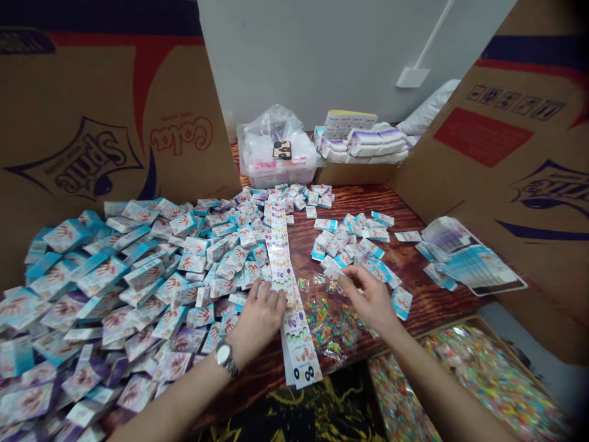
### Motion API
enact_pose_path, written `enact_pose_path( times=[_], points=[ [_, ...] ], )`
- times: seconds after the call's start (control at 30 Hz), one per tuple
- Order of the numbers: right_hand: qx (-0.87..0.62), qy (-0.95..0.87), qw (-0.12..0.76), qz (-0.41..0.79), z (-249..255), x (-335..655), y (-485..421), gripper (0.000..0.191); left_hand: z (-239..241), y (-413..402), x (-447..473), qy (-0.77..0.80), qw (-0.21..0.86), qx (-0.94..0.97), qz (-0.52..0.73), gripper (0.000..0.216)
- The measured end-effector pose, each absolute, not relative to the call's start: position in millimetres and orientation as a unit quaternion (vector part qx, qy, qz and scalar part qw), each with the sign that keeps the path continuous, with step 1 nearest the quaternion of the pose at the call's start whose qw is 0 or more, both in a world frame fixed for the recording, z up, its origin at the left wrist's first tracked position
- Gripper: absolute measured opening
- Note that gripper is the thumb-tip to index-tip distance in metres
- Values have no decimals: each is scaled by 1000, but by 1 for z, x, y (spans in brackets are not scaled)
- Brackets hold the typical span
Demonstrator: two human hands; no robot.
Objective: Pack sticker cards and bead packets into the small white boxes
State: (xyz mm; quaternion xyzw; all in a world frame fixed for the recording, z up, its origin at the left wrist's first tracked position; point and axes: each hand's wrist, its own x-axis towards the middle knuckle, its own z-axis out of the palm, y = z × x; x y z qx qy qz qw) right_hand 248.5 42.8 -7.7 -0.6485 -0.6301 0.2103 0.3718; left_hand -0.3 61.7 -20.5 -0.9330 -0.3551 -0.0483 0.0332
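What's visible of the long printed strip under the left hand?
The strip of white card carries rows of small coloured oval designs; any text is too small to read. It lies flat on the reddish wood table, pointing away from the person, its far end over blue-and-white packets. The near end looks like several layered sheets and reaches the table edge. The left hand's fingers rest on it, and a clear bag of coloured bits lies beside its right edge.
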Motion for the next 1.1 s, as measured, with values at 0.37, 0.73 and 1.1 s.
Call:
enact_pose_path(
  times=[0.37,0.73,1.1],
  points=[
    [-637,-722,122,242,-64,260,93,18,-28,1,26,-208,-83,-973,48,19],
    [-666,-720,-34,192,-67,251,104,18,7,31,39,-216,-228,-946,83,53],
    [-671,-719,-15,181,-73,247,90,26,-39,188,159,-480,-180,-855,-81,41]
  ],
)
